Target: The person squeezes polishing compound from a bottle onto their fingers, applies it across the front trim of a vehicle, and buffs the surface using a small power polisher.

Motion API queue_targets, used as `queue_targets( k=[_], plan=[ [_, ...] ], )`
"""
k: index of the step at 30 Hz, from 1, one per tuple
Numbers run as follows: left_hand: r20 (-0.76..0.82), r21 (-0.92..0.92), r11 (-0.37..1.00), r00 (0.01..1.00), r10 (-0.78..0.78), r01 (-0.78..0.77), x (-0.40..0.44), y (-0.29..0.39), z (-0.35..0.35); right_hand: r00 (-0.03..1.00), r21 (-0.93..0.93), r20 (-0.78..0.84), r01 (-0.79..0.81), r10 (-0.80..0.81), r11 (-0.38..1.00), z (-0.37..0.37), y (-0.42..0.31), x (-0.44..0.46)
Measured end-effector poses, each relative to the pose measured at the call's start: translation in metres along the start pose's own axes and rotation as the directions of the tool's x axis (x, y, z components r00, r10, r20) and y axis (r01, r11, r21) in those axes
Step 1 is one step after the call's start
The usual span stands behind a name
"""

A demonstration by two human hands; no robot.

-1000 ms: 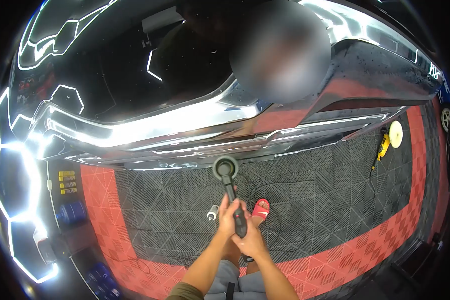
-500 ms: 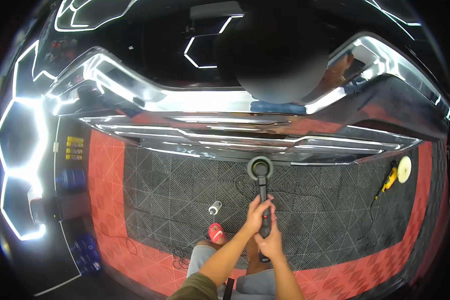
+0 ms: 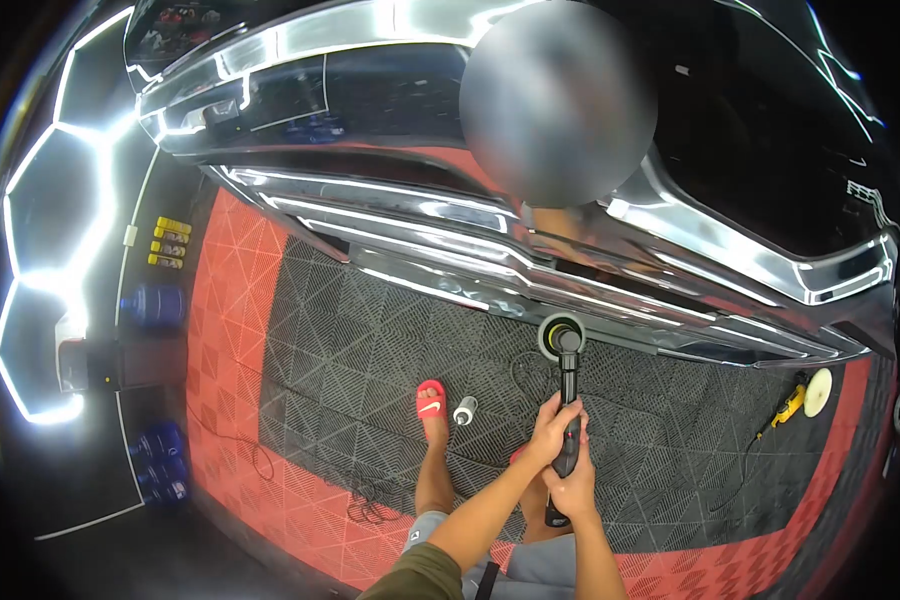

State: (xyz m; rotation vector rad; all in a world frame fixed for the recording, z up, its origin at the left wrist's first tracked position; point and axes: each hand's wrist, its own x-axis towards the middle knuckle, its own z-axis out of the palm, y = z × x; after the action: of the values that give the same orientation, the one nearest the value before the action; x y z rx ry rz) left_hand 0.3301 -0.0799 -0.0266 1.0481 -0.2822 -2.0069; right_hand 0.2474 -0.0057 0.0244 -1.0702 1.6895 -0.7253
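Observation:
A black cordless polisher (image 3: 569,378) points away from me, its round pad end at the far tip, close below the lower edge of the shiny black car panel (image 3: 390,120). Whether the pad touches the panel I cannot tell. My left hand (image 3: 552,432) is wrapped round the front part of the handle. Further back, nearer my body, my right hand (image 3: 573,490) grips the rear of the handle. Fingers on the far side are partly hidden.
A white bottle (image 3: 465,410) lies on the dark tile floor (image 3: 340,350) beside my red sandal (image 3: 430,398). At the right rests a yellow corded polisher (image 3: 790,403) with a pale pad. Blue water jugs (image 3: 158,305) stand left; a loose cable (image 3: 370,508) is coiled on the floor.
My view has turned, so the car now slants down to the right. My left foot has stepped forward beside the bottle. Both hands keep hold of the cordless polisher.

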Motion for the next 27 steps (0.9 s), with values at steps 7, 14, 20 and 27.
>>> queue_targets(
  k=[7,14,20,27],
  plan=[
    [-0.109,0.007,0.999,0.994,0.032,-0.031,-0.017,0.073,-0.077,0.994,0.040,0.108,-0.018,0.013,0.999,0.098,-0.026,0.007],
    [0.008,0.159,0.985,0.998,-0.070,0.067,-0.013,0.119,-0.096,0.984,0.224,0.036,-0.181,0.177,0.958,0.140,-0.073,0.007],
    [-0.037,0.175,0.981,0.997,-0.074,0.079,-0.017,0.163,-0.117,0.976,0.168,0.070,-0.214,0.205,0.962,0.182,-0.081,0.016],
    [-0.109,0.224,0.963,0.985,-0.131,0.152,-0.015,0.174,-0.117,0.987,0.251,0.034,-0.163,0.160,0.954,0.184,-0.100,0.013]
  ],
)
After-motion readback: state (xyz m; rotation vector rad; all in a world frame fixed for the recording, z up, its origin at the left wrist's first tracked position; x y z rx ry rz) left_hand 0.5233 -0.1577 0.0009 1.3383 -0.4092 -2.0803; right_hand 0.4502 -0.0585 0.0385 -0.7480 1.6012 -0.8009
